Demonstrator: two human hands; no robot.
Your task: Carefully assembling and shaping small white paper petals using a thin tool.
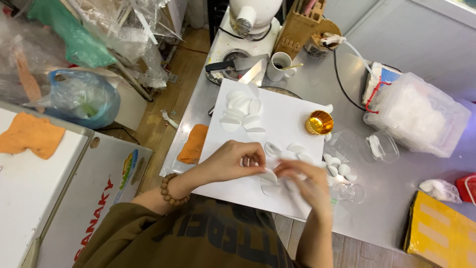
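Though motion blurs the right hand [306, 184], both it and the left hand [233, 161] pinch a white petal [269, 176].

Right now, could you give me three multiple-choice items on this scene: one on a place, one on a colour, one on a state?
1. Where is the gold cup?
A. on the white board
B. on the floor
C. in the clear box

2. What colour is the cloth left of the board?
A. blue
B. orange
C. black

3. What are both hands doing?
A. resting apart
B. holding a mug
C. pinching a white petal together

Answers: A, it stands on the board's right part; B, it is plainly orange; C, the left hand and right hand meet on it.
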